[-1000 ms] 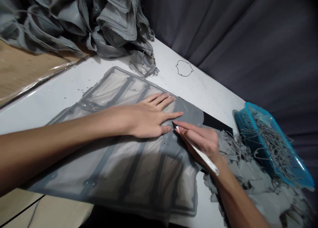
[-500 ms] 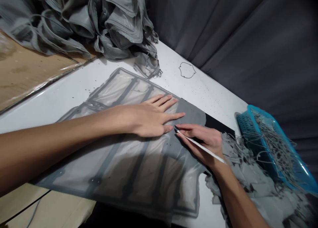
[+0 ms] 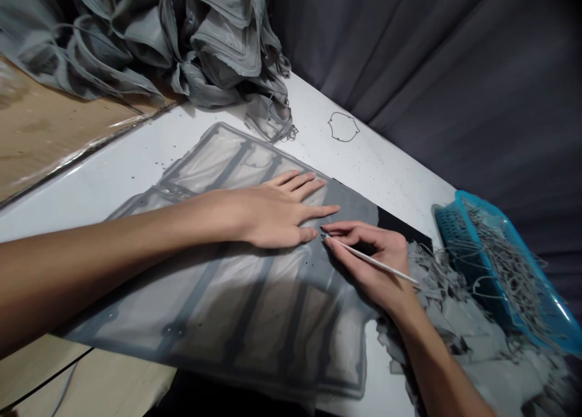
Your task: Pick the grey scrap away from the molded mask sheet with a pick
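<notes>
A thin grey translucent sheet [image 3: 282,283] with darker bands lies across the white table. My left hand [image 3: 277,214] rests flat on it, fingers spread, with nothing held. Just right of its thumb, my right hand [image 3: 368,247] pinches a slim white tool [image 3: 382,265] with a dark tip. The tip is at the sheet's surface, partly hidden by my fingers. Small dark specks dot the sheet below the tip. Under the sheet's right side a black piece [image 3: 402,227] shows.
Grey sheets are heaped [image 3: 182,41] at the upper left beside a brown board [image 3: 54,132]. A blue basket [image 3: 536,265] of thin grey strips stands right, near grey scraps [image 3: 482,350]. A thin outline-shaped loop [image 3: 344,140] lies on the white table [image 3: 313,111], below a dark curtain [image 3: 431,71].
The white tool's rear end has swung slightly up, and the fingers of my right hand have shifted a little. My left hand stays in place on the sheet.
</notes>
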### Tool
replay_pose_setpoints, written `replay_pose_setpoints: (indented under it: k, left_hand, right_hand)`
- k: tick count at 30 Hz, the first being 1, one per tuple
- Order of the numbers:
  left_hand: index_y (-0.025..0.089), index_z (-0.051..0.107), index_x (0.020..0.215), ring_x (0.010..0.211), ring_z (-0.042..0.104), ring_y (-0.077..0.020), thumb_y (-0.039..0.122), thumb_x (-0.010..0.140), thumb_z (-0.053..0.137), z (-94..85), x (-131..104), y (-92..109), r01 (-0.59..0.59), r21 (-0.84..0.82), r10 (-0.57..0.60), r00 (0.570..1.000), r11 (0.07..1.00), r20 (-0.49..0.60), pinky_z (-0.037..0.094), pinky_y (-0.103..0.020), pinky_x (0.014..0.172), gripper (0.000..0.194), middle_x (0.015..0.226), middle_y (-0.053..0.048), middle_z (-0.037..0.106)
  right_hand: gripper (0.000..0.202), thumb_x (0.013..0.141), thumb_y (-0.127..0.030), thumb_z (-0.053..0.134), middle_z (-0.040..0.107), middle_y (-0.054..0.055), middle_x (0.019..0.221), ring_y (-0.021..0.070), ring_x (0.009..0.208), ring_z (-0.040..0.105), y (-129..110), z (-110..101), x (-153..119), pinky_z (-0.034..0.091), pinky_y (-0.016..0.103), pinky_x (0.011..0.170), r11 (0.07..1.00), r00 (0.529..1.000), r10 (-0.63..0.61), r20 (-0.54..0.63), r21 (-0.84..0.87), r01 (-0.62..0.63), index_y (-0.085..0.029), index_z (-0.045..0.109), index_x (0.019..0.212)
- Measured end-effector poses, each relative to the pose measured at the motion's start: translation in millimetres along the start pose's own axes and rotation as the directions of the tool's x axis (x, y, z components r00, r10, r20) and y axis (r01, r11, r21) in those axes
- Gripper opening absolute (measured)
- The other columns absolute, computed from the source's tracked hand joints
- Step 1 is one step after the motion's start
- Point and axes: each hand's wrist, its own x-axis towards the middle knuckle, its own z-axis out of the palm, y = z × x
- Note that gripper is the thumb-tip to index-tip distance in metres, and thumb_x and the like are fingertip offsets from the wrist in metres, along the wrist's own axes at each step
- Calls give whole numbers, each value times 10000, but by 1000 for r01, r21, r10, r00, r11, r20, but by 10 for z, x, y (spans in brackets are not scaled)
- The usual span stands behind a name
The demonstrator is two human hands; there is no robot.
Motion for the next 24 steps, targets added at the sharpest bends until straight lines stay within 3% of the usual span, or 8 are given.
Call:
replay_pose_setpoints:
  k: [4,10,13,17,20,24]
  left_hand:
    - [430,366,1781,1785,10,-353,599,1118,438,4,-7,-11,-13,-24,12,1000,1000,-28,71,-604,1454,687,1921,63,93]
    - [446,337,1787,1783,-11,-353,605,1125,439,4,-11,-14,-14,-25,14,1000,1000,-18,53,-610,1453,688,1919,70,61]
    - [446,358,1780,1784,11,-360,601,1118,456,3,-10,-11,-18,-36,17,999,999,-31,72,-617,1452,687,1918,69,91]
    - [426,329,1793,1788,-9,-355,596,1125,417,5,-9,-5,-22,-7,21,1000,1000,-15,55,-615,1449,695,1923,62,73]
    - [423,328,1794,1789,-9,-358,597,1128,393,5,-11,6,-18,1,18,1000,1000,-12,55,-615,1448,692,1925,65,75]
    - [425,341,1790,1789,4,-359,588,1127,405,3,-14,25,-10,-4,10,1000,1000,-19,65,-604,1451,686,1924,69,95]
  right_hand:
    - [268,1036,-183,760,898,72,1087,246,907,868,-30,-6,-39,679,357,839,964,980,-195,43,-175,199,-237,724,776]
    - [217,1069,-112,719,901,41,1152,208,851,872,29,-39,-54,669,288,725,780,875,-461,151,-402,480,-250,780,913]
    - [225,1067,-108,727,906,17,1121,195,824,874,56,-35,-28,690,270,763,672,817,-549,176,-488,557,-269,807,931]
    - [220,1066,-97,727,908,31,1091,192,801,867,57,-23,-3,691,275,772,598,776,-598,198,-535,597,-251,797,925]
    - [227,1052,-74,736,908,47,1056,189,775,859,45,-12,4,672,274,743,613,775,-603,189,-512,602,-231,753,888]
    - [297,1055,-75,721,904,36,986,176,750,855,46,24,3,633,260,663,719,842,-526,115,-469,513,-240,670,814]
